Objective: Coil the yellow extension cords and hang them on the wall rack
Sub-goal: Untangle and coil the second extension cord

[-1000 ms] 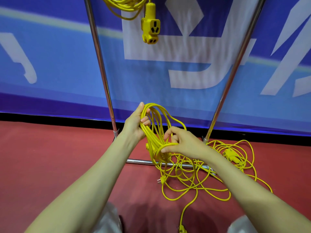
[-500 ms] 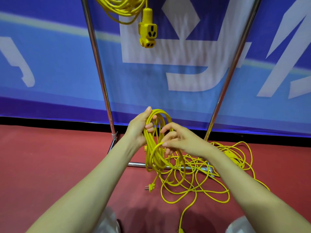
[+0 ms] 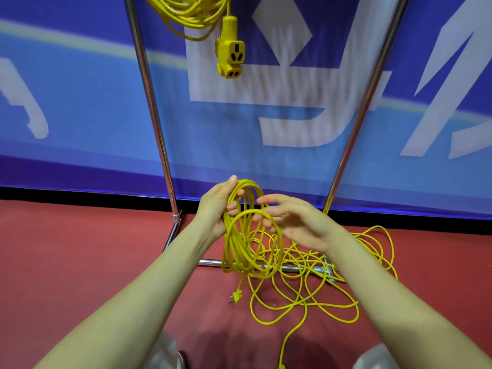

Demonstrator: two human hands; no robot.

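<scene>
Right hand has opened, seemingly off the coil left hand grips.

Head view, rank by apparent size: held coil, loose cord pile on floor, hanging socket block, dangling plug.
1. loose cord pile, widest spread
2. held coil, nearer the camera, so its true rank against the pile is unsure
3. hanging socket block
4. dangling plug, clearly smallest

Only large white strokes, cut off at the edges, mark the blue banner; no text is readable.
</scene>
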